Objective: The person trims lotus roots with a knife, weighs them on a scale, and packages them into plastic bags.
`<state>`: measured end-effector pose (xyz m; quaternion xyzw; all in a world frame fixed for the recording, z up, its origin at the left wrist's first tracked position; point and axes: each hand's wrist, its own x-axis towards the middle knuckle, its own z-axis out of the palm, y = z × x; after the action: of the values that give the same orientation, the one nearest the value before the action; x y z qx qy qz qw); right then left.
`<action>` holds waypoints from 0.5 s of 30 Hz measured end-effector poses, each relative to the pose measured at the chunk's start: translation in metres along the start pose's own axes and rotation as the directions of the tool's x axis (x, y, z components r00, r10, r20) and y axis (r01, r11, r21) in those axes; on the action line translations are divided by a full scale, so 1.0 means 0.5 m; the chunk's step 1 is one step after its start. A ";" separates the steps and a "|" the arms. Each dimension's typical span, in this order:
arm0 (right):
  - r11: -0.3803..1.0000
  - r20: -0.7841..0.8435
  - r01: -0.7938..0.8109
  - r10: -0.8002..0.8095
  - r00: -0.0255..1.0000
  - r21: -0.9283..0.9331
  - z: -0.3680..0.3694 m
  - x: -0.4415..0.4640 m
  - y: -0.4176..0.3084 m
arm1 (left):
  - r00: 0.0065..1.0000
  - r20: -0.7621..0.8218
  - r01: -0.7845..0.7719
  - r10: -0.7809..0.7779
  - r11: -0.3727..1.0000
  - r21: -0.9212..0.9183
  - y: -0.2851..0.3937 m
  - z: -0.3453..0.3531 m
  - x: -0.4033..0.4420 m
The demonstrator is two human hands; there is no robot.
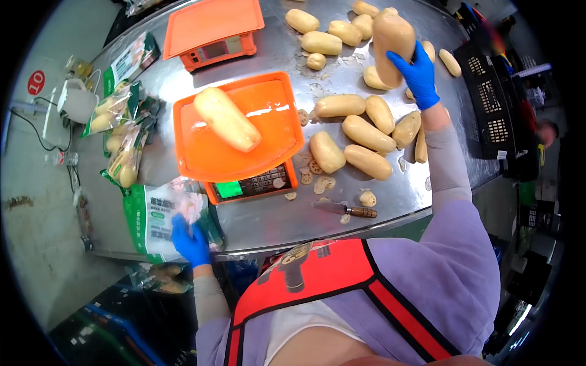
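Over steel table (400,190), right hand (421,77) gripped lotus root (394,38), long axis pointing forward; left hand (191,244), half-open, touched printed bag (160,213).

1 head-worn camera looks forward and steeply down; the wearer's red apron (345,261) sits close at the bottom edge; left hand (191,242) and right hand (419,76) show farther off; the metal table (268,227) spans the wide, dark-cornered view.

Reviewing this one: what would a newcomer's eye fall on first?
Probably the orange scale tray left of centre, with a pale root lying on it. Next, the blue-gloved right hand, upper right, gripping another large root, and the blue-gloved left hand, lower left, at a green-and-white bag.
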<state>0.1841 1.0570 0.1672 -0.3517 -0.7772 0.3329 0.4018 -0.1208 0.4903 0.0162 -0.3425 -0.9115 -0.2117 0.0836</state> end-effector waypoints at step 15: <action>0.502 0.363 0.598 -0.492 0.792 -0.625 0.649 0.276 -0.240 | 0.993 0.055 0.106 -0.104 0.993 -0.045 0.022 -0.019 0.014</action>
<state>-0.1875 1.0294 0.1690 -0.1911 -0.9387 -0.1156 0.2627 -0.1186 0.4974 0.0305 -0.3014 -0.9248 -0.2286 0.0403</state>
